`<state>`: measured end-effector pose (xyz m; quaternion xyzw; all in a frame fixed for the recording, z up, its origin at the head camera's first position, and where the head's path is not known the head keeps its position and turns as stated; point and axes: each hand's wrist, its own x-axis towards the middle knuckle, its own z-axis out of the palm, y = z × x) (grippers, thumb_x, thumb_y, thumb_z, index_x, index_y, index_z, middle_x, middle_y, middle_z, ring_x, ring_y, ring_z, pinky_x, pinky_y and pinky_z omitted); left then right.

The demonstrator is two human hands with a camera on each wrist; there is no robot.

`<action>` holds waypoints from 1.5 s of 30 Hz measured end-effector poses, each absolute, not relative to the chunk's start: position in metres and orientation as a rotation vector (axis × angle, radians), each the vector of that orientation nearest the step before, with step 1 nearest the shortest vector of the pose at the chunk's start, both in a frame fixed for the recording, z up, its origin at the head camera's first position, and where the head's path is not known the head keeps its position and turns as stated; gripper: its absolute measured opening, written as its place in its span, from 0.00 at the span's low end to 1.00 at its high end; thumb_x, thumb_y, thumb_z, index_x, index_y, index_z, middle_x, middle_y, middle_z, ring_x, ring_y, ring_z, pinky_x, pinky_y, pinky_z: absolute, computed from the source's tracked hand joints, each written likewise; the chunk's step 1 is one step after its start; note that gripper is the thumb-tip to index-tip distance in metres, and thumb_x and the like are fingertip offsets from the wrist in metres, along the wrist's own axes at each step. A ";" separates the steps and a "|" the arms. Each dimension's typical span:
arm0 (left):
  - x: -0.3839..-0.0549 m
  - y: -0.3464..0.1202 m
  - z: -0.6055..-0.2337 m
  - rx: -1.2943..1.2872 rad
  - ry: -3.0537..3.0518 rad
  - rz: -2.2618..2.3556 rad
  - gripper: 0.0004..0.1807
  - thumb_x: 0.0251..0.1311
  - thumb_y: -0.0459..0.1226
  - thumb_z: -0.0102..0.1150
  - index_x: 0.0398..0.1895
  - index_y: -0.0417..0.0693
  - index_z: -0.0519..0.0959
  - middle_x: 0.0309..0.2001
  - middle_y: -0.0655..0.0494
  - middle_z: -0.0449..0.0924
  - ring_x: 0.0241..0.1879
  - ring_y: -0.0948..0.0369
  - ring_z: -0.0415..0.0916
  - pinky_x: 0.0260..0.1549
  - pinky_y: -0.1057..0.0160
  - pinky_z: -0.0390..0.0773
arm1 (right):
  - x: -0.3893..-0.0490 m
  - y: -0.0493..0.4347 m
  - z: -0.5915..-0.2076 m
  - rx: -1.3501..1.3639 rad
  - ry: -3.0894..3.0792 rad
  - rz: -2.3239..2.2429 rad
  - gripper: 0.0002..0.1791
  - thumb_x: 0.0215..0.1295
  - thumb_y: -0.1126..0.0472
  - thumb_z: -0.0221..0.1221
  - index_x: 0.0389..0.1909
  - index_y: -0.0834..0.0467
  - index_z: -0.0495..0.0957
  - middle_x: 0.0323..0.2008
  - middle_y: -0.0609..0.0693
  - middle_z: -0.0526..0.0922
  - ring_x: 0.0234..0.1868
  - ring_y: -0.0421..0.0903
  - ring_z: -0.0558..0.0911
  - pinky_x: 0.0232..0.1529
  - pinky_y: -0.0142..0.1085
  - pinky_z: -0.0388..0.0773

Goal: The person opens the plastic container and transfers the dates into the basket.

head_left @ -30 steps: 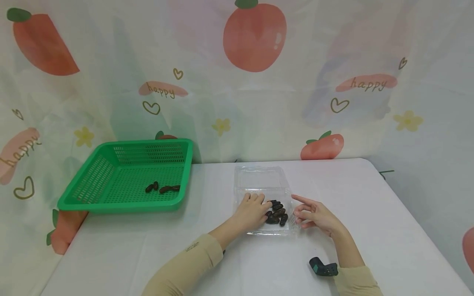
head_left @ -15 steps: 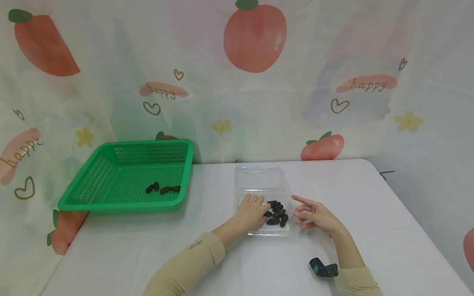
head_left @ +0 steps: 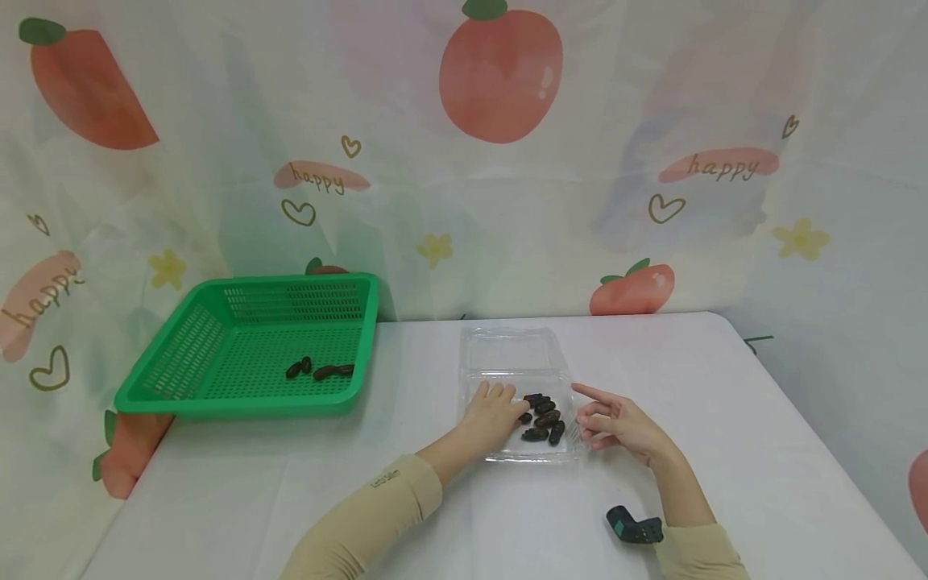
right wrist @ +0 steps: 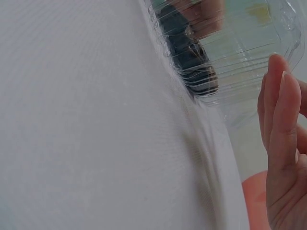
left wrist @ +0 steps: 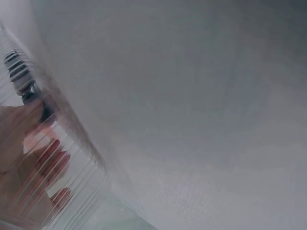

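- Your left hand (head_left: 495, 419) lay in the clear rectangular plastic box (head_left: 532, 457) by dark-brown oblong fruits (head_left: 547, 419) (grip unclear).
- Beside it, your loose-fingered right hand (head_left: 627, 425) held nothing.

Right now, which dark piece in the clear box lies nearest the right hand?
The rightmost dark piece, at front right in the clear box; the other visible pieces lie left of it, farther from the right hand.

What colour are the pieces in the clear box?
The pieces look brownish-black, clearest in the head view.
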<state>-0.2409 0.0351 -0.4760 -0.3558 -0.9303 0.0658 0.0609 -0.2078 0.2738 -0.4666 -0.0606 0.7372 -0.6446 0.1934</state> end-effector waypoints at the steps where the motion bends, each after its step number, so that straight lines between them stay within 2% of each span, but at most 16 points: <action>1: -0.241 0.035 -0.476 -1.076 -2.813 0.198 0.13 0.63 0.50 0.47 0.49 0.65 0.73 0.43 0.61 0.70 0.43 0.63 0.67 0.49 0.61 0.63 | -0.208 0.274 -0.467 -0.169 2.069 -1.808 0.37 0.62 0.66 0.56 0.68 0.66 0.48 0.32 0.45 0.77 0.29 0.39 0.80 0.28 0.33 0.79; 9: -0.242 0.036 -0.474 -1.077 -2.751 0.192 0.13 0.65 0.49 0.43 0.50 0.66 0.72 0.44 0.61 0.70 0.46 0.62 0.68 0.52 0.59 0.63 | -0.207 0.275 -0.467 -0.175 2.057 -1.816 0.37 0.62 0.66 0.56 0.68 0.66 0.48 0.32 0.45 0.77 0.28 0.38 0.80 0.28 0.33 0.79; 21: -0.244 0.017 -0.437 -1.026 -2.757 0.271 0.11 0.67 0.47 0.41 0.49 0.64 0.68 0.49 0.59 0.69 0.51 0.59 0.66 0.58 0.54 0.62 | -0.208 0.275 -0.469 -0.170 2.073 -1.808 0.37 0.62 0.66 0.56 0.68 0.66 0.48 0.32 0.44 0.78 0.28 0.38 0.80 0.27 0.32 0.79; 27: -0.249 -0.006 -0.423 -0.934 -2.737 0.249 0.09 0.66 0.47 0.44 0.47 0.62 0.68 0.45 0.58 0.68 0.48 0.59 0.66 0.54 0.55 0.63 | -0.207 0.274 -0.468 -0.174 2.067 -1.811 0.37 0.62 0.67 0.55 0.68 0.66 0.48 0.32 0.45 0.78 0.28 0.38 0.80 0.28 0.32 0.79; 36: -0.254 -0.046 -0.406 -0.808 -2.659 0.133 0.08 0.63 0.44 0.50 0.43 0.58 0.69 0.38 0.54 0.68 0.39 0.56 0.65 0.42 0.57 0.62 | -0.207 0.274 -0.466 -0.162 2.068 -1.807 0.37 0.62 0.66 0.56 0.68 0.65 0.48 0.32 0.45 0.78 0.28 0.39 0.80 0.28 0.32 0.79; 41: -0.258 -0.066 -0.396 -0.739 -2.683 0.039 0.07 0.63 0.42 0.50 0.43 0.55 0.70 0.38 0.51 0.68 0.40 0.53 0.65 0.44 0.53 0.63 | -0.207 0.274 -0.466 -0.151 2.069 -1.810 0.38 0.61 0.65 0.57 0.68 0.65 0.48 0.32 0.45 0.78 0.28 0.38 0.80 0.27 0.32 0.79; 45: -0.263 -0.084 -0.395 -0.671 -2.658 0.092 0.08 0.64 0.44 0.48 0.43 0.54 0.68 0.38 0.51 0.66 0.39 0.53 0.65 0.43 0.54 0.61 | -0.207 0.274 -0.467 -0.156 2.066 -1.810 0.38 0.61 0.65 0.56 0.68 0.65 0.48 0.32 0.45 0.78 0.28 0.38 0.80 0.27 0.32 0.79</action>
